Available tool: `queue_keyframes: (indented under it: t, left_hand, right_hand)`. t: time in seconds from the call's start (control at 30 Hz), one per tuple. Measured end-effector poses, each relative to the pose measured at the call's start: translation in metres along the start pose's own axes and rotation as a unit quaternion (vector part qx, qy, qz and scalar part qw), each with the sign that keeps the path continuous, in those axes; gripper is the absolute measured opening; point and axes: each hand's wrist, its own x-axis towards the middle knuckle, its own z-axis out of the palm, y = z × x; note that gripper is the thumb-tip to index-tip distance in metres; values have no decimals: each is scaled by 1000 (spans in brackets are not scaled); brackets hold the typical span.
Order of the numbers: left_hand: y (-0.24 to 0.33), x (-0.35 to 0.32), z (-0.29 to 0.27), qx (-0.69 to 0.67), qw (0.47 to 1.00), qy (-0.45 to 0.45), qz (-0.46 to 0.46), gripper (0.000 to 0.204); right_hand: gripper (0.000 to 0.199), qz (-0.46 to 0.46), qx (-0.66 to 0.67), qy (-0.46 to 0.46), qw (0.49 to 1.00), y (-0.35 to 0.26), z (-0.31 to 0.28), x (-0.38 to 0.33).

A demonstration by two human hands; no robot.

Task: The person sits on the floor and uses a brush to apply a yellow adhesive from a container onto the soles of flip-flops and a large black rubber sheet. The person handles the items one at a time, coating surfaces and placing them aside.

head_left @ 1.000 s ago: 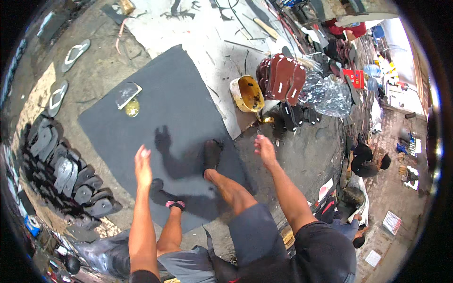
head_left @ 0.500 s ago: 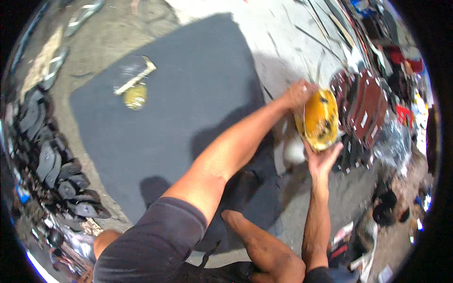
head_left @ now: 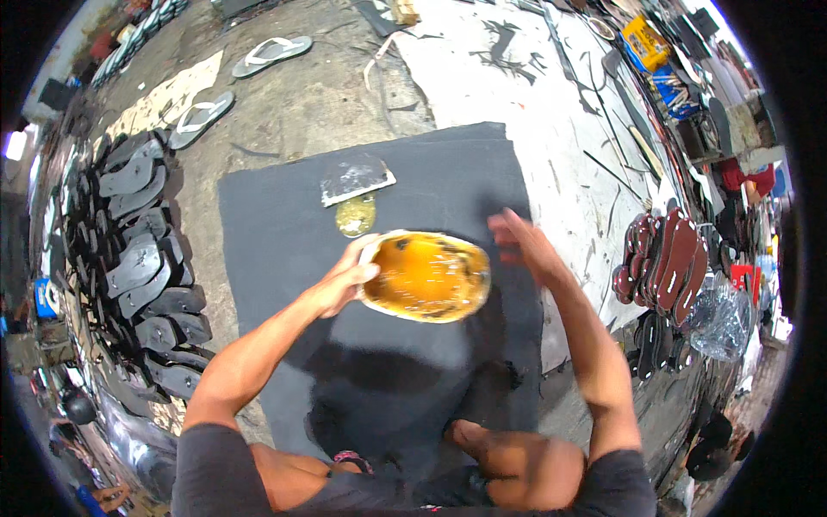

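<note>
My left hand (head_left: 346, 280) grips the left end of an oval bowl (head_left: 431, 277), with the thumb over its pale rim. Amber, shiny matter with dark stains coats its inside, which faces up toward me. The bowl is above a dark grey sheet (head_left: 284, 250) spread on the floor. My right hand (head_left: 522, 246) is off the bowl's right end, fingers stretched out, somewhat blurred, with nothing seen in it. Just beyond the bowl, a glossy yellowish puddle (head_left: 356, 215) lies on the sheet. Touching its far side is a flat dark scraper-like piece (head_left: 355, 179) with a pale edge.
Many dark sandals (head_left: 138, 263) are piled at the left. A pair of grey flip-flops (head_left: 272, 55) lies beyond the sheet. To the right are stacked maroon soles (head_left: 668, 258), a clear plastic bag (head_left: 720, 317) and black soles (head_left: 652, 345). Dark scraps (head_left: 502, 41) litter a white sheet.
The bowl has come left from beside the maroon soles to over the dark sheet. My right hand has let go of it; my left still holds it. The view has shifted too.
</note>
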Motion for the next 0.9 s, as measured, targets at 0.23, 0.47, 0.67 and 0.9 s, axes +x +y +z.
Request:
queue_keyframes:
  t: [0.23,0.47,0.67,0.9]
  left_hand:
    - [-32,-177,-47,-2,953,272,135,104]
    - [-37,-266,-36,-61,896,393,197,98]
    - [-2,-234,-36,-31,896,406,176,97]
    - [76,-166,-30,128,896,356,230,99]
  right_hand:
    - [56,-341,-487,12,804,-77,130,206]
    - [40,-340,-638,82,687,-98,175,197]
    - [40,-181,-505,191,822,-89,42,130]
    - [40,-212,23,59,975,-44,2,43]
